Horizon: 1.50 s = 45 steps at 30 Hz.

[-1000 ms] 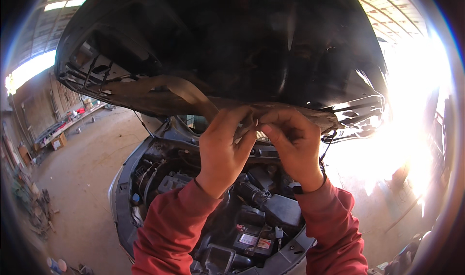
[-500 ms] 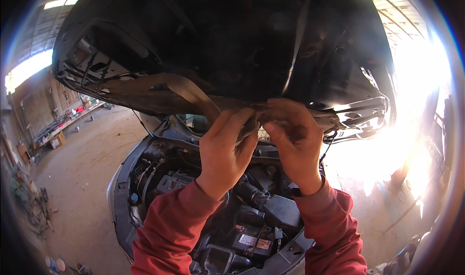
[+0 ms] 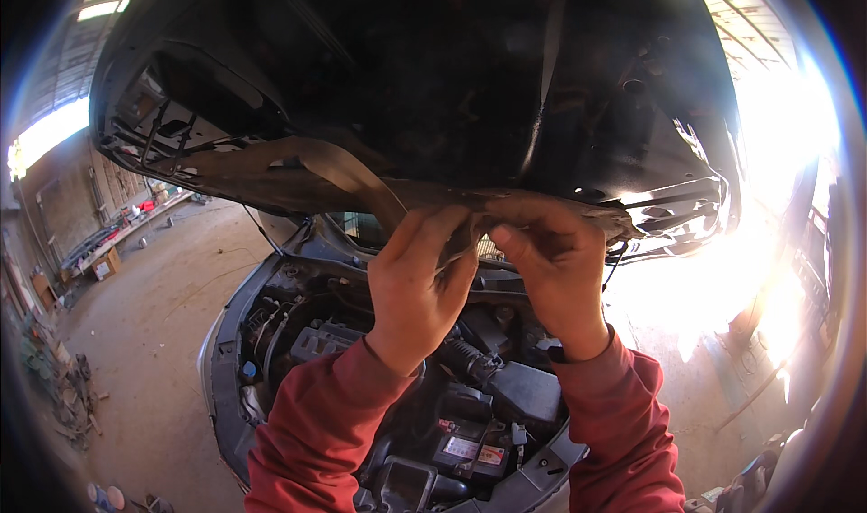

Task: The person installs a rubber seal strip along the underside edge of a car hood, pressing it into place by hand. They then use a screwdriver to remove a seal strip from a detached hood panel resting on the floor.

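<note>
A raised car hood [image 3: 433, 70] fills the upper part of the view, its dark underside toward me. Along its lower edge a flat brown strip [image 3: 348, 170] loops loose at the left and runs down behind my left hand [image 3: 415, 283]. That hand is closed, with the strip pinched between thumb and fingers. Close beside it, my right hand [image 3: 555, 265] has thumb and fingers drawn together on the crumpled part of the strip between the hands. The exact grip of the fingertips is partly hidden.
Below my forearms lies the open engine bay, with a battery [image 3: 474, 452], a black box-shaped cover [image 3: 521, 393] and a ribbed hose [image 3: 468, 357]. A thin hood strut [image 3: 262, 230] stands at the left. Further left are a low bench [image 3: 117, 237] and a cardboard box [image 3: 107, 265].
My right hand has shifted slightly right and down, and its index finger lies lower. My left hand stays almost in place on the strip. The hood looks slightly shifted in view.
</note>
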Each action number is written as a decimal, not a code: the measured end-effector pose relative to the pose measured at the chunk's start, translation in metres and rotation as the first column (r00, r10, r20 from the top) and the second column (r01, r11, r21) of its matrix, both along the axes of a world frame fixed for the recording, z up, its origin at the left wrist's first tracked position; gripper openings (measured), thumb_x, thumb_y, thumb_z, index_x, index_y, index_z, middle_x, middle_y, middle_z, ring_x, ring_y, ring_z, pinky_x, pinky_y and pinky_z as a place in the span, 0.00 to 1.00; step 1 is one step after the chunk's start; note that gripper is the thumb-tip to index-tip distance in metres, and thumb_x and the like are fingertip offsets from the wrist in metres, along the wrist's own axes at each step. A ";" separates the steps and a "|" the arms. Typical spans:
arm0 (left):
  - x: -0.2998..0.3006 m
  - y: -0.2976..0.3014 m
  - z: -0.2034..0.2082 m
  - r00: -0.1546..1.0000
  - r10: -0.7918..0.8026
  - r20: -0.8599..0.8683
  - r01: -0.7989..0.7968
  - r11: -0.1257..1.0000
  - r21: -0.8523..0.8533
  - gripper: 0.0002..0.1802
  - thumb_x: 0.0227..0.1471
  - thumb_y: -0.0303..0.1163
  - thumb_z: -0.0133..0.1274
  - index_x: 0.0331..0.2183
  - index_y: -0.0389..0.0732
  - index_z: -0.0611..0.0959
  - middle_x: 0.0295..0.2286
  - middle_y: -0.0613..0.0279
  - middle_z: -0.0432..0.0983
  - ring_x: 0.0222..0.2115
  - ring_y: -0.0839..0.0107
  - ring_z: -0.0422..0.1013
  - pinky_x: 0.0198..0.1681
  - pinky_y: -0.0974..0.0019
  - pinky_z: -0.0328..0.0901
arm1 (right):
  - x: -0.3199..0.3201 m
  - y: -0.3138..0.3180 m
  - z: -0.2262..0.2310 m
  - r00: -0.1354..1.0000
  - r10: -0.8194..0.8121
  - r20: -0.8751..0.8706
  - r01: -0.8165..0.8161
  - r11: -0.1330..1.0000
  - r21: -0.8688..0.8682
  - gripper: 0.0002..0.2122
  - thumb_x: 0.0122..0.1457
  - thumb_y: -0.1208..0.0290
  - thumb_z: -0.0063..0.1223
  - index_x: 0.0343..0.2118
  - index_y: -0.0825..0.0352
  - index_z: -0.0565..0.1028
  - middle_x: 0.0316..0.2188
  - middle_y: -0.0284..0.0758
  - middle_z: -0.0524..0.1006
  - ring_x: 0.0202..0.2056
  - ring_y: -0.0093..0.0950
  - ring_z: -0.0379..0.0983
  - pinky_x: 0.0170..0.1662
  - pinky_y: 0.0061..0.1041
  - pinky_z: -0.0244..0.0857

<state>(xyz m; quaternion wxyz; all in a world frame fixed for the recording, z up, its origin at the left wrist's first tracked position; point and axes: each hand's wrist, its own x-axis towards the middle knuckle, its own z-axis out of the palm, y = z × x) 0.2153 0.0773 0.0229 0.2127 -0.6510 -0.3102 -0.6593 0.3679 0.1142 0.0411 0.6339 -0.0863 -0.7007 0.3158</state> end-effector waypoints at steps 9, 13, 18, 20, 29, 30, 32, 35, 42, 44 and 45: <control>0.001 0.000 0.000 1.000 0.007 -0.020 -0.006 1.000 0.030 0.15 0.48 0.20 0.62 0.40 0.36 0.81 0.35 0.55 0.78 0.33 0.57 0.78 0.34 0.62 0.72 | -0.007 0.000 0.001 0.984 -0.175 -0.027 0.177 0.978 0.110 0.09 0.53 0.82 0.64 0.38 0.72 0.81 0.35 0.37 0.83 0.34 0.24 0.80 0.38 0.22 0.73; 0.004 0.004 0.000 0.998 -0.031 0.047 0.032 0.999 -0.010 0.13 0.50 0.22 0.61 0.40 0.36 0.81 0.35 0.55 0.78 0.32 0.59 0.78 0.34 0.63 0.72 | -0.016 0.001 0.004 0.931 -0.351 -0.100 0.365 0.895 0.258 0.07 0.52 0.83 0.63 0.35 0.71 0.80 0.31 0.36 0.81 0.31 0.24 0.79 0.36 0.22 0.72; 0.012 0.029 0.011 0.954 -0.132 0.269 0.142 0.990 -0.018 0.12 0.53 0.27 0.60 0.41 0.36 0.81 0.35 0.56 0.77 0.34 0.61 0.77 0.37 0.64 0.70 | -0.030 0.017 0.015 0.866 -0.440 -0.237 0.500 0.769 0.398 0.06 0.52 0.83 0.64 0.33 0.70 0.80 0.29 0.35 0.80 0.31 0.22 0.78 0.35 0.20 0.70; 0.013 0.037 0.016 0.963 -0.074 0.259 0.063 0.997 0.052 0.12 0.54 0.28 0.60 0.41 0.36 0.80 0.36 0.56 0.76 0.35 0.61 0.76 0.39 0.63 0.70 | -0.034 0.026 0.021 0.838 -0.464 -0.286 0.545 0.707 0.451 0.06 0.51 0.83 0.64 0.32 0.70 0.80 0.30 0.35 0.80 0.30 0.23 0.78 0.33 0.21 0.71; 0.019 0.055 0.024 0.920 -0.185 0.345 0.150 0.981 0.127 0.12 0.54 0.28 0.60 0.41 0.37 0.81 0.38 0.56 0.76 0.37 0.61 0.76 0.40 0.63 0.69 | -0.042 0.037 0.031 0.759 -0.503 -0.413 0.651 0.582 0.487 0.06 0.49 0.81 0.62 0.31 0.64 0.81 0.32 0.31 0.79 0.31 0.30 0.77 0.33 0.28 0.72; 0.019 0.056 0.024 0.920 -0.188 0.344 0.151 0.980 0.131 0.12 0.54 0.28 0.60 0.41 0.37 0.81 0.38 0.56 0.76 0.37 0.62 0.76 0.40 0.63 0.69 | -0.042 0.037 0.032 0.751 -0.509 -0.421 0.660 0.568 0.492 0.06 0.48 0.81 0.62 0.30 0.64 0.81 0.32 0.31 0.79 0.31 0.30 0.77 0.33 0.28 0.72; 0.019 0.056 0.024 0.926 -0.160 0.340 0.123 0.984 0.128 0.12 0.54 0.28 0.61 0.41 0.37 0.81 0.38 0.57 0.77 0.37 0.61 0.76 0.41 0.62 0.69 | -0.040 0.037 0.033 0.754 -0.505 -0.420 0.657 0.552 0.514 0.06 0.49 0.83 0.62 0.30 0.68 0.81 0.31 0.34 0.80 0.30 0.28 0.78 0.32 0.24 0.72; 0.018 0.054 0.025 0.932 -0.141 0.335 0.105 0.987 0.122 0.13 0.53 0.28 0.62 0.42 0.37 0.80 0.37 0.57 0.78 0.36 0.63 0.76 0.40 0.63 0.70 | -0.041 0.036 0.035 0.749 -0.509 -0.424 0.662 0.552 0.507 0.06 0.49 0.84 0.63 0.30 0.69 0.81 0.30 0.35 0.81 0.29 0.27 0.78 0.31 0.23 0.72; 0.018 0.045 0.025 0.883 -0.233 0.409 0.234 0.971 0.048 0.15 0.53 0.29 0.64 0.43 0.38 0.80 0.35 0.58 0.79 0.34 0.72 0.77 0.38 0.68 0.70 | -0.049 0.030 0.037 0.718 -0.522 -0.461 0.692 0.610 0.387 0.05 0.50 0.81 0.66 0.29 0.67 0.79 0.27 0.33 0.79 0.26 0.23 0.76 0.28 0.20 0.68; 0.016 0.041 0.024 0.889 -0.222 0.399 0.231 0.973 0.026 0.16 0.52 0.29 0.64 0.42 0.38 0.80 0.35 0.59 0.79 0.34 0.71 0.77 0.37 0.68 0.71 | -0.051 0.028 0.037 0.660 -0.585 -0.472 0.749 0.563 0.349 0.07 0.50 0.78 0.67 0.28 0.64 0.78 0.27 0.31 0.78 0.25 0.27 0.76 0.27 0.25 0.68; 0.016 0.040 0.024 0.893 -0.219 0.393 0.228 0.973 0.023 0.16 0.52 0.29 0.65 0.42 0.38 0.80 0.34 0.59 0.79 0.33 0.70 0.77 0.37 0.67 0.71 | -0.051 0.027 0.038 0.628 -0.614 -0.478 0.776 0.538 0.329 0.07 0.49 0.76 0.67 0.28 0.62 0.77 0.27 0.31 0.77 0.24 0.28 0.76 0.26 0.27 0.68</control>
